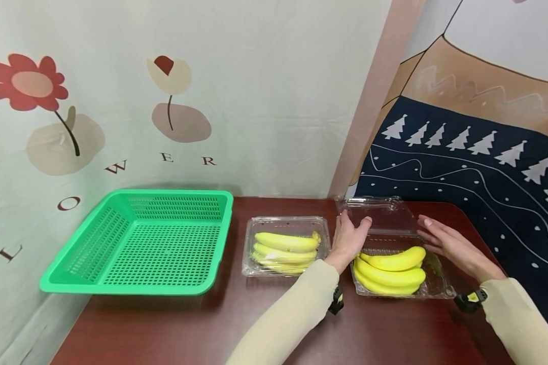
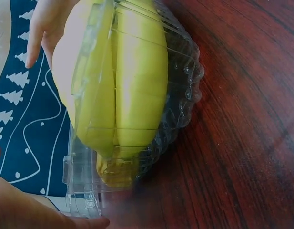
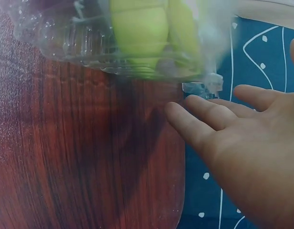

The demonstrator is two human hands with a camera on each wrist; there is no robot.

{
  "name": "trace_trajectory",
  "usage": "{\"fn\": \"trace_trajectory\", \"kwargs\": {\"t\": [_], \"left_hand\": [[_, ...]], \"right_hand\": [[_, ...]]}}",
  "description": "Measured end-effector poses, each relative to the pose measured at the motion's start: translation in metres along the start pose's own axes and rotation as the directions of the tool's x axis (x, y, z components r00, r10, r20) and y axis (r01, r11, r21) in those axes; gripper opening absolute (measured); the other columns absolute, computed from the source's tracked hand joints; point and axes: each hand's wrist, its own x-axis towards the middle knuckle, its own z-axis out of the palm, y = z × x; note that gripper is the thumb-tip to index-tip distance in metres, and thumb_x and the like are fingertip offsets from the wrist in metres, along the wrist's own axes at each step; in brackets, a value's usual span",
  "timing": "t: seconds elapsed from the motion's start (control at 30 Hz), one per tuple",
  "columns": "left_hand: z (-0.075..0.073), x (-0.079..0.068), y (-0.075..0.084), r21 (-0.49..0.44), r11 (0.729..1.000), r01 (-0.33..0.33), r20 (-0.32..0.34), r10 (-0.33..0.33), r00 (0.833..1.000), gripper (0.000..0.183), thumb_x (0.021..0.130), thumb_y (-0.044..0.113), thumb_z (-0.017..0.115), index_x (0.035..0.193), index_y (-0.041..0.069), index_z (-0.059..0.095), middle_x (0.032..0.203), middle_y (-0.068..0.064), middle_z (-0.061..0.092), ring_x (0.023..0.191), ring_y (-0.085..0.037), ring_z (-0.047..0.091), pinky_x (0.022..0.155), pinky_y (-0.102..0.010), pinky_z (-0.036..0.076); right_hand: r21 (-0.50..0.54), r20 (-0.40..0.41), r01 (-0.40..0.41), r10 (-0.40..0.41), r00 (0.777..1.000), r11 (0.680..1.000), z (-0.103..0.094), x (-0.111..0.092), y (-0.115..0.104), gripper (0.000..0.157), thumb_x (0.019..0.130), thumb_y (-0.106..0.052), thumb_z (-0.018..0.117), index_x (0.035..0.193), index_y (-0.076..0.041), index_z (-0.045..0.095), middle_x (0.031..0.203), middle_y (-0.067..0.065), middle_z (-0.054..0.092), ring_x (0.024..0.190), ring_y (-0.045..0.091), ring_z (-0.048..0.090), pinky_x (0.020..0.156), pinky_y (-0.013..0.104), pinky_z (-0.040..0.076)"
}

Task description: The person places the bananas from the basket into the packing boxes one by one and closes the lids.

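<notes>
A clear plastic clamshell box (image 1: 438, 285) holds a bunch of yellow bananas (image 1: 389, 277), and its lid (image 1: 388, 215) is raised behind them. My left hand (image 1: 348, 237) is at the box's left side by the lid, its fingers extended; in the left wrist view part of this hand (image 2: 27, 207) is near the box's rim. On the opposite side my right hand (image 1: 454, 247) has its fingers stretched out beside the lid's right edge. The right wrist view shows the right hand (image 3: 254, 138) with straight fingers near the box's corner; exact contact is hard to tell.
Left of my left hand sits a second clear box (image 1: 248, 253), its lid down over more bananas (image 1: 285, 242). A green plastic basket (image 1: 132, 289) stands farther left on the dark red table (image 1: 274, 324). Printed curtains (image 1: 278, 101) hang behind and to the right.
</notes>
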Motion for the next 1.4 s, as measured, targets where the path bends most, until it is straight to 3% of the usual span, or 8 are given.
{"fn": "trace_trajectory", "kwargs": {"t": [0.4,0.6,0.73,0.83,0.9,1.13,1.27,1.4], "left_hand": [[-0.001,-0.003,0.002,-0.06,0.998,0.001,-0.027,-0.002,1.0,0.081,0.098,0.053,0.058,0.161,0.008,0.033,0.164,-0.011,0.035,0.149,-0.028,0.037,0.121,-0.045,0.032],[-0.002,-0.006,0.003,-0.095,0.995,-0.027,-0.059,0.021,0.998,0.08,0.097,0.05,0.059,0.159,0.006,0.036,0.163,-0.014,0.037,0.148,-0.028,0.039,0.12,-0.044,0.033],[-0.002,-0.008,0.004,-0.11,0.993,-0.039,-0.064,0.032,0.997,0.079,0.097,0.049,0.059,0.159,0.005,0.036,0.163,-0.014,0.037,0.148,-0.028,0.039,0.12,-0.043,0.034],[-0.003,-0.01,0.005,-0.122,0.991,-0.057,-0.062,0.05,0.997,0.079,0.098,0.049,0.058,0.159,0.005,0.036,0.163,-0.014,0.037,0.147,-0.027,0.04,0.119,-0.043,0.034],[-0.003,-0.012,0.005,-0.125,0.99,-0.068,-0.064,0.061,0.996,0.078,0.098,0.049,0.057,0.159,0.005,0.036,0.162,-0.013,0.038,0.146,-0.027,0.041,0.119,-0.042,0.035],[-0.003,-0.017,0.007,-0.127,0.989,-0.082,-0.076,0.072,0.994,0.077,0.099,0.05,0.055,0.16,0.007,0.035,0.162,-0.012,0.039,0.146,-0.027,0.041,0.12,-0.041,0.033],[-0.005,-0.019,0.007,-0.137,0.985,-0.1,-0.065,0.092,0.994,0.079,0.1,0.055,0.051,0.161,0.008,0.034,0.162,-0.01,0.039,0.144,-0.025,0.044,0.119,-0.041,0.035],[-0.007,-0.021,0.007,-0.134,0.984,-0.115,-0.055,0.108,0.993,0.078,0.101,0.057,0.048,0.161,0.01,0.034,0.162,-0.009,0.038,0.141,-0.023,0.046,0.118,-0.041,0.036]], "right_hand": [[0.029,-0.027,0.027,-0.026,0.999,0.999,-0.001,-0.003,-0.004,0.076,0.114,-0.045,0.026,0.162,0.007,0.001,0.163,0.039,0.012,0.146,0.058,0.019,0.09,0.01,0.049],[0.042,-0.032,0.038,-0.037,0.999,0.998,-0.002,-0.005,-0.005,0.076,0.114,-0.045,0.026,0.161,0.009,0.001,0.162,0.04,0.013,0.149,0.05,0.025,0.092,0.011,0.049],[0.061,-0.036,0.05,-0.048,0.998,0.997,-0.003,-0.007,-0.004,0.076,0.114,-0.044,0.027,0.161,0.009,0.0,0.162,0.041,0.013,0.145,0.022,0.043,0.092,0.011,0.049],[0.094,-0.039,0.074,-0.071,0.997,0.993,-0.004,-0.009,-0.003,0.075,0.114,-0.042,0.028,0.16,0.011,0.0,0.161,0.043,0.011,0.126,-0.009,0.05,0.092,0.012,0.049],[0.11,-0.042,0.092,-0.087,0.995,0.99,-0.005,-0.01,-0.002,0.075,0.114,-0.04,0.028,0.159,0.012,0.0,0.159,0.045,0.01,0.115,-0.02,0.047,0.091,0.012,0.05],[0.094,-0.052,0.111,-0.107,0.993,0.989,-0.008,-0.013,-0.001,0.072,0.115,-0.038,0.026,0.159,0.013,0.0,0.158,0.046,0.012,0.112,-0.023,0.047,0.09,0.011,0.05],[0.108,-0.066,0.129,-0.123,0.99,0.986,-0.01,-0.015,0.0,0.071,0.115,-0.036,0.027,0.16,0.012,0.001,0.162,0.032,0.025,0.114,-0.021,0.05,0.09,0.011,0.05],[0.153,-0.074,0.152,-0.143,0.987,0.976,-0.012,-0.017,0.002,0.069,0.115,-0.034,0.029,0.16,0.011,0.001,0.153,0.0,0.043,0.116,-0.018,0.053,0.091,0.011,0.05]]}}
